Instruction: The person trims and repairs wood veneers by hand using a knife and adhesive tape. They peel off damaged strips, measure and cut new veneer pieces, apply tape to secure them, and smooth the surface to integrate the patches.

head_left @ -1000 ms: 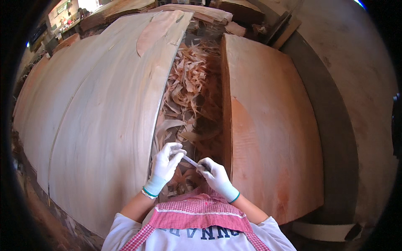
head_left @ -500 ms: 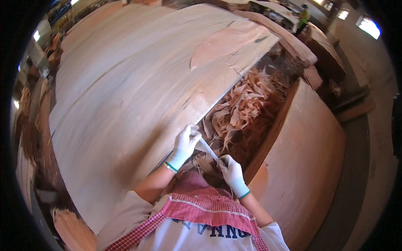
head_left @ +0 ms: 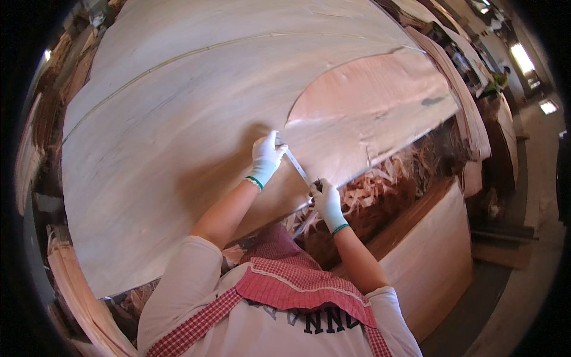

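A narrow white strip of tape (head_left: 296, 165) stretches taut between my two gloved hands, over a broad pale wood veneer sheet (head_left: 148, 154). My left hand (head_left: 267, 156) pinches its upper end above the sheet, near the tip of a reddish, curved-edged area (head_left: 366, 89). Close to the sheet's near edge, my right hand (head_left: 326, 201) is closed on the tape's lower end. Something small and dark shows at the right fingertips; I cannot make out what it is.
Torn veneer scraps (head_left: 380, 184) fill the gap beyond the sheet's edge. A veneer stack (head_left: 428, 250) stands on the right. A thin cord-like line (head_left: 196, 50) crosses the sheet's far part. Another person (head_left: 498, 82) is far off at right.
Both hands have moved up and away from me, from the gap beside the edge to over the sheet, the tape still between them. The view has turned, bringing the reddish area closer.
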The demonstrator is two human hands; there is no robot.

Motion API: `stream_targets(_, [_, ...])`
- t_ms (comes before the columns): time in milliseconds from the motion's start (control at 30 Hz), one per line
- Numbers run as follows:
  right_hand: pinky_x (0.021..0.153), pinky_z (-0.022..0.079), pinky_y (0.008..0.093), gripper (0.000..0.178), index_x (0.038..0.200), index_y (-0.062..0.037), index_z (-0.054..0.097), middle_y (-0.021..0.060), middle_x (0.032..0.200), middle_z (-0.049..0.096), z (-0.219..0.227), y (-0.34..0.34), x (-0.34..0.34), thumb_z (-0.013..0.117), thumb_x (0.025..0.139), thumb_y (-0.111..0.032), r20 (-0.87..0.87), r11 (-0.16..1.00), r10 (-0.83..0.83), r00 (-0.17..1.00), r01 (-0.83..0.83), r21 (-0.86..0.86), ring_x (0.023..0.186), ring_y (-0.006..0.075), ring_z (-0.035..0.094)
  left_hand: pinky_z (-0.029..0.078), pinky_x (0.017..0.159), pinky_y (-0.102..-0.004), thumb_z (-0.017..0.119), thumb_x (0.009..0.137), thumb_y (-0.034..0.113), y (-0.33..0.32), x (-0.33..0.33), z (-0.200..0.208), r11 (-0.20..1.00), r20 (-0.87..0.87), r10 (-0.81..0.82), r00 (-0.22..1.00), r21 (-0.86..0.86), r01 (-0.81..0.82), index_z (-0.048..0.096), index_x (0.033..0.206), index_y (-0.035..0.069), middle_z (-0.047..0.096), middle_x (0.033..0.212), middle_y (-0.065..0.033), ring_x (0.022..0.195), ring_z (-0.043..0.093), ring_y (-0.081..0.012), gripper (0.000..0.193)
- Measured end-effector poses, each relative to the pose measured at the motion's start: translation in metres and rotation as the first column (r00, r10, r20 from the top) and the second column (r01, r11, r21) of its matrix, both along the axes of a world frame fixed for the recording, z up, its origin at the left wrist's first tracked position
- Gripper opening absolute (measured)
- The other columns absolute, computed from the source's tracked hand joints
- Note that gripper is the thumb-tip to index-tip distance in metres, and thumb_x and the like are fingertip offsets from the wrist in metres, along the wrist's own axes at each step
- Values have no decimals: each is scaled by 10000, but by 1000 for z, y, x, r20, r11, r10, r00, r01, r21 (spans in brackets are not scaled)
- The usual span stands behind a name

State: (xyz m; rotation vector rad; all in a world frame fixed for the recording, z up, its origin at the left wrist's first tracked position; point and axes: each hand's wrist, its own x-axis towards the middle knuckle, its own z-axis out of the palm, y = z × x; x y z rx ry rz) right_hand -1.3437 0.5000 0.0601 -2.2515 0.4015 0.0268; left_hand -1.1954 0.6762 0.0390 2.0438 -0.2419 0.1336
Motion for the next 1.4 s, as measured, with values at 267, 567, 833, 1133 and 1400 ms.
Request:
stream_targets(267, [504, 464, 270, 241, 943, 30, 635, 59, 701, 642, -18, -14, 125, 654, 923, -209, -185, 857, -81, 979, 163, 489, 571, 112, 588, 454, 882, -442, 706, 774, 174, -28, 113, 4, 962, 331, 7, 944, 257, -97, 609, 1039, 71, 681, 796, -58, 830, 631, -287, 301])
stream_targets(567, [555, 499, 314, 179, 989, -1, 627, 113, 685, 646, -11, -75, 164, 619, 926, -169, 16, 924, 216, 976, -199, -327, 616, 169, 637, 304, 1101, -482, 751, 734, 280, -46, 96, 0, 850, 225, 33, 974, 506, -146, 579, 1167, 105, 532, 1340, -104, 1289, 428, -342, 498])
stream_targets(833, [622, 516, 424, 299, 1009, 17, 637, 155, 736, 657, -20, -174, 190, 642, 912, -266, -183, 986, -2, 983, 33, 166, 661, 287, 652, 241, 1162, -419, 654, 842, 303, -155, 77, 29, 709, 187, -359, 915, 691, 137, 484, 1314, 30, 426, 1456, -128, 1383, 351, -273, 571])
stream_targets(1133, [529, 465, 285, 287, 873, -32, 612, 38, 630, 582, 79, -296, 183, 621, 941, -310, -292, 864, 238, 926, -64, 500, 553, 133, 534, 213, 1176, -413, 534, 933, 299, -203, 73, 25, 462, -56, -400, 915, 850, 254, 509, 1326, 45, 471, 1439, -133, 1385, 368, -262, 468])
stream_targets(1400, [437, 360, 233, 410, 849, -52, 563, 17, 668, 583, 13, -474, 22, 713, 872, -433, -428, 840, -345, 835, 479, 257, 503, 71, 480, 486, 770, -349, 551, 839, 192, -397, 29, 37, 274, -285, -653, 702, 775, 569, 648, 957, 136, 649, 976, -43, 952, 616, -200, 163])
